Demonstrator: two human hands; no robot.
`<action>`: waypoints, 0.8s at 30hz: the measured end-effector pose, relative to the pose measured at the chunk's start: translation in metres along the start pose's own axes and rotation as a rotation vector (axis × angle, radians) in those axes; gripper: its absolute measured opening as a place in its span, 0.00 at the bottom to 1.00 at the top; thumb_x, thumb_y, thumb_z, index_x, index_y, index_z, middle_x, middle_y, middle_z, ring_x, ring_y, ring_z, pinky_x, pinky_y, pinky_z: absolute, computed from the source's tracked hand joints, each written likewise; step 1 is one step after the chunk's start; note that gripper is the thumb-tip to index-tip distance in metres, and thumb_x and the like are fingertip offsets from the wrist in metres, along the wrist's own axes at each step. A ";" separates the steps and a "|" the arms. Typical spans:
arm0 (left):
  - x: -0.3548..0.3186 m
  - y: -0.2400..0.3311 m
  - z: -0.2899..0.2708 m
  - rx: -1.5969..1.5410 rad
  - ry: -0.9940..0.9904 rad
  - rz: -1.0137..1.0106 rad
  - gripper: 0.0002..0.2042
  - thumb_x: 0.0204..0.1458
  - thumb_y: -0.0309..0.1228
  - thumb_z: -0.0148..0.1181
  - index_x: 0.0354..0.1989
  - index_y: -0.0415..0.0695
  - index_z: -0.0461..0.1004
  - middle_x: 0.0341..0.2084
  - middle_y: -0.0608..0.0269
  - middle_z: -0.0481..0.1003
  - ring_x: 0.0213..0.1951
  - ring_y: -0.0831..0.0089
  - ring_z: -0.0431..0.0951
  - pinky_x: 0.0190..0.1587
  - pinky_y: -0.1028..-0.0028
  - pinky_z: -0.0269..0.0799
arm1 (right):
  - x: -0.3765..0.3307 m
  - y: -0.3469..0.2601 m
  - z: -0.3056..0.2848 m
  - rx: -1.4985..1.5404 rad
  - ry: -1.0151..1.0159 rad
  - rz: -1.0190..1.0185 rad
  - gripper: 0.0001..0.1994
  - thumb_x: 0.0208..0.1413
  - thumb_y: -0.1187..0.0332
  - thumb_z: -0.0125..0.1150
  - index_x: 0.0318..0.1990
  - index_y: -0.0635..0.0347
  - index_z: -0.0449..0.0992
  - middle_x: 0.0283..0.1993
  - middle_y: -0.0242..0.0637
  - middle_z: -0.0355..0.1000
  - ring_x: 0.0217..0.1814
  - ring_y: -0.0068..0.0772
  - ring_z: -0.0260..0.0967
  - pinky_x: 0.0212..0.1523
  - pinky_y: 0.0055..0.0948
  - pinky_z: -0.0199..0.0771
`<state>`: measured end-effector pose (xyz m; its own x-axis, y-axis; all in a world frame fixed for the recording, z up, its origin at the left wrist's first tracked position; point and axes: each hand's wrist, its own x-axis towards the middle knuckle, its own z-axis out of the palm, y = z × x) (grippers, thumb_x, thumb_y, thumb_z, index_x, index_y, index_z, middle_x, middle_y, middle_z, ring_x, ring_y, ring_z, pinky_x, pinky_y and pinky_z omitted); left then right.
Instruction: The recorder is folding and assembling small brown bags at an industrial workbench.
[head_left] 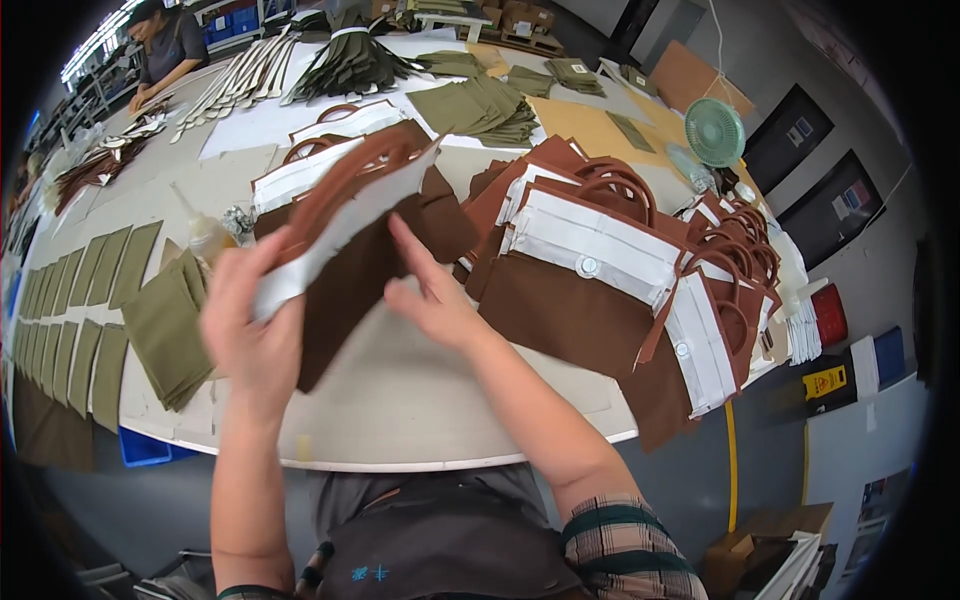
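Note:
Raised above the near part of the table is a brown bag panel (345, 290) with a white strip along its top and a red-brown curved handle. My left hand (250, 325) is closed on its left end, thumb over the white strip. Against the panel's right side, my right hand (435, 295) reaches with its index finger stretched out and the thumb apart; it grips nothing. Right of it lies a stack of similar brown panels (570, 305), with white strips, round fasteners and handles. More handled panels (315, 150) lie behind the held one, partly hidden by it.
Olive fabric pieces (165, 330) are stacked at the near left, beside rows of olive strips (95, 265). A squeeze bottle (205, 235) stands behind them. Farther back lie olive pieces (475, 108) and pale straps (235, 80). A green fan (714, 132) stands right; a person (170, 50) works far left.

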<state>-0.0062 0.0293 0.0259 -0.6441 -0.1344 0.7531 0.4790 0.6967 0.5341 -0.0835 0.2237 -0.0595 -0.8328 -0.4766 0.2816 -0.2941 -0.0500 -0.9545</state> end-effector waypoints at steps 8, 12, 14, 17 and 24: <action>-0.031 0.095 -0.036 0.318 -0.644 0.267 0.25 0.39 0.23 0.55 0.52 0.36 0.71 0.43 0.54 0.73 0.44 0.59 0.74 0.50 0.61 0.66 | -0.052 -0.087 0.009 0.782 -0.134 0.214 0.43 0.47 0.49 0.72 0.64 0.63 0.57 0.56 0.36 0.67 0.58 0.27 0.66 0.55 0.30 0.69; -0.087 0.089 0.006 0.268 -0.908 0.295 0.23 0.45 0.29 0.56 0.53 0.37 0.69 0.41 0.54 0.72 0.45 0.63 0.74 0.55 0.65 0.63 | -0.077 -0.037 -0.021 0.464 0.086 0.611 0.26 0.56 0.64 0.64 0.60 0.66 0.67 0.48 0.32 0.72 0.48 0.21 0.67 0.45 0.24 0.69; -0.095 0.080 0.016 0.040 -0.909 0.274 0.25 0.46 0.36 0.64 0.54 0.42 0.70 0.44 0.58 0.75 0.47 0.63 0.75 0.54 0.64 0.64 | -0.088 -0.018 -0.039 0.356 0.083 0.615 0.23 0.58 0.66 0.60 0.59 0.66 0.68 0.50 0.35 0.72 0.48 0.24 0.70 0.47 0.28 0.72; -0.070 0.049 0.022 -0.043 -0.706 0.159 0.12 0.47 0.31 0.64 0.41 0.45 0.76 0.39 0.63 0.77 0.44 0.62 0.76 0.50 0.64 0.67 | -0.095 -0.016 -0.055 0.286 -0.009 0.588 0.21 0.60 0.67 0.59 0.59 0.66 0.68 0.49 0.37 0.74 0.46 0.26 0.72 0.46 0.29 0.74; -0.011 -0.029 0.023 -0.133 -0.693 -0.374 0.18 0.45 0.36 0.70 0.40 0.38 0.73 0.37 0.55 0.77 0.39 0.61 0.77 0.44 0.65 0.72 | -0.100 -0.016 -0.056 0.351 -0.027 0.425 0.21 0.59 0.68 0.61 0.58 0.66 0.68 0.48 0.39 0.76 0.48 0.26 0.73 0.49 0.29 0.73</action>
<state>-0.0268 0.0270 -0.0065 -0.9793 0.1567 0.1282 0.1973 0.5961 0.7783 -0.0218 0.3215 -0.0670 -0.8305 -0.5408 -0.1338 0.2430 -0.1356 -0.9605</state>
